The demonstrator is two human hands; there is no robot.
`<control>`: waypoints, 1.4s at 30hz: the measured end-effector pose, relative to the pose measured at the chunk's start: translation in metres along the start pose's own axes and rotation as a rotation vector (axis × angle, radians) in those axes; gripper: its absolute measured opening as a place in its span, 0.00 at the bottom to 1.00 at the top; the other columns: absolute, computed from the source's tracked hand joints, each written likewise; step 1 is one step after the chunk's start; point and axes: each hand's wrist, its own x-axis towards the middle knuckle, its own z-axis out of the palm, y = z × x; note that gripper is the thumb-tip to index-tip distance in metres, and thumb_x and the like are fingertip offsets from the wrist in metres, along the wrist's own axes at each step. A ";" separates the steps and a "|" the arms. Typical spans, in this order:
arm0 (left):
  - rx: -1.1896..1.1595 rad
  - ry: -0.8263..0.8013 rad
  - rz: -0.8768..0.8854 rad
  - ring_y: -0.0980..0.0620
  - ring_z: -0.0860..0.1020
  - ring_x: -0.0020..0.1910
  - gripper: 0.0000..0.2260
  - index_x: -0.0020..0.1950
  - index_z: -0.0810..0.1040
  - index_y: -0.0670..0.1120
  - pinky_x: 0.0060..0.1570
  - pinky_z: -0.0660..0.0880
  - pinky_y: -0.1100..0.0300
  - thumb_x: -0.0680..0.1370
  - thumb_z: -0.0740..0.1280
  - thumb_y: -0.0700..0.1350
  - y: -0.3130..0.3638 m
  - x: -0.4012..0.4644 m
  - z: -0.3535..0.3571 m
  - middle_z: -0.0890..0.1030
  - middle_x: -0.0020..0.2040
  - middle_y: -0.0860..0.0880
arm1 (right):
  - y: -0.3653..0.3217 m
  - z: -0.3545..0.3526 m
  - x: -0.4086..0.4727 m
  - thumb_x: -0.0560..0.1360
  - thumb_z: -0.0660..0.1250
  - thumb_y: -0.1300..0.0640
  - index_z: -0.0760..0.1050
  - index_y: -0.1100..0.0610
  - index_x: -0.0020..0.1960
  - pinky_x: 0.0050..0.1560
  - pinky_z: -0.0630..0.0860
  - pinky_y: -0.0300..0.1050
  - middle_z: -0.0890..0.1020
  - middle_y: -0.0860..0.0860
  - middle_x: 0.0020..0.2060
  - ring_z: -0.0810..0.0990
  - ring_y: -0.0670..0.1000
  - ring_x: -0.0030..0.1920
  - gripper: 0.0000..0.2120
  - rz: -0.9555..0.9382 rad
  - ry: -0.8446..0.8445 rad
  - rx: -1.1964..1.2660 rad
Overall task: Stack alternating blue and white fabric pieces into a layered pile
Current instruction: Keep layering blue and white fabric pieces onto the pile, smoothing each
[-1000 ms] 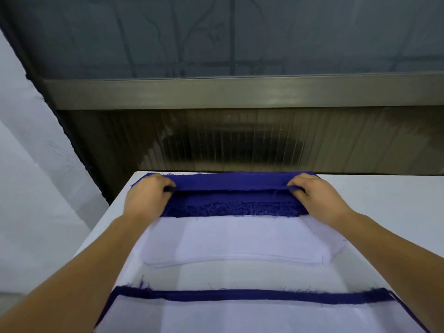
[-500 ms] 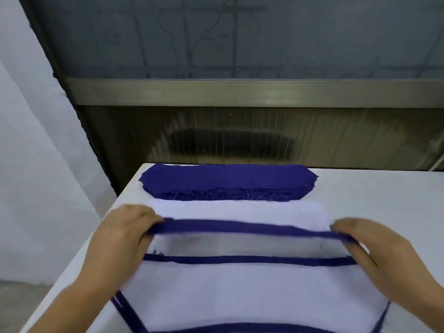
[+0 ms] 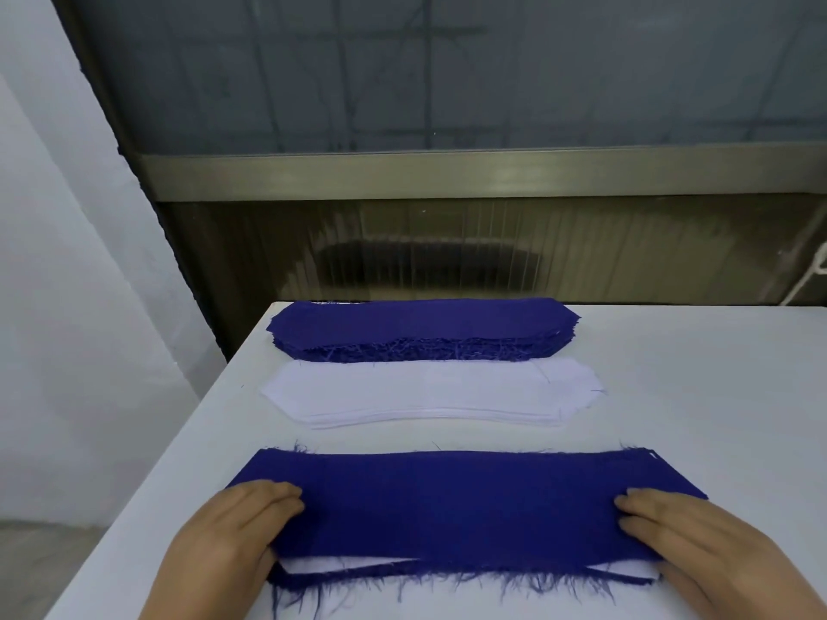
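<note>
- Three fabric groups on white surface (image 3: 671, 396): blue stack (image 3: 420, 326) farthest, white stack (image 3: 429, 391) just before it, layered pile (image 3: 456, 507) nearest.
- Blue piece topmost on layered pile; white layer and frayed blue layer peeking beneath at near edge.
- Two hands: left hand (image 3: 228, 543) and right hand (image 3: 698, 543), fingers straight, close together, pressing flat on pile's ends.
</note>
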 end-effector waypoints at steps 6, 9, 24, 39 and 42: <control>-0.067 -0.058 -0.017 0.59 0.77 0.48 0.17 0.41 0.86 0.45 0.56 0.65 0.73 0.69 0.57 0.44 0.001 0.000 -0.006 0.84 0.47 0.53 | 0.004 0.001 -0.002 0.82 0.51 0.46 0.85 0.56 0.46 0.58 0.70 0.37 0.84 0.48 0.51 0.72 0.39 0.61 0.26 0.026 0.004 0.018; -0.116 -0.028 -0.051 0.61 0.79 0.47 0.16 0.42 0.86 0.47 0.50 0.72 0.70 0.73 0.59 0.50 -0.004 -0.004 -0.011 0.83 0.48 0.57 | 0.009 0.000 -0.008 0.79 0.55 0.39 0.85 0.52 0.48 0.53 0.74 0.40 0.83 0.45 0.54 0.78 0.42 0.56 0.25 0.104 -0.002 0.090; 0.127 -0.218 -0.245 0.56 0.75 0.32 0.05 0.36 0.80 0.51 0.30 0.73 0.62 0.70 0.75 0.46 0.007 0.090 0.015 0.78 0.36 0.55 | 0.057 0.012 0.089 0.74 0.68 0.55 0.78 0.49 0.41 0.36 0.73 0.40 0.78 0.41 0.40 0.77 0.46 0.36 0.03 0.342 -0.181 -0.033; -0.242 -0.355 -0.217 0.53 0.71 0.65 0.22 0.72 0.68 0.53 0.62 0.71 0.58 0.79 0.64 0.53 0.021 0.249 0.117 0.72 0.69 0.55 | 0.111 0.104 0.210 0.77 0.67 0.53 0.75 0.47 0.46 0.60 0.70 0.49 0.75 0.44 0.49 0.72 0.48 0.54 0.02 0.553 -0.259 0.314; -0.210 -0.322 -0.227 0.53 0.73 0.60 0.22 0.69 0.71 0.52 0.58 0.73 0.56 0.77 0.66 0.56 0.023 0.254 0.123 0.75 0.63 0.54 | 0.116 0.106 0.216 0.77 0.66 0.54 0.75 0.47 0.44 0.57 0.71 0.47 0.76 0.45 0.47 0.73 0.48 0.52 0.04 0.525 -0.272 0.304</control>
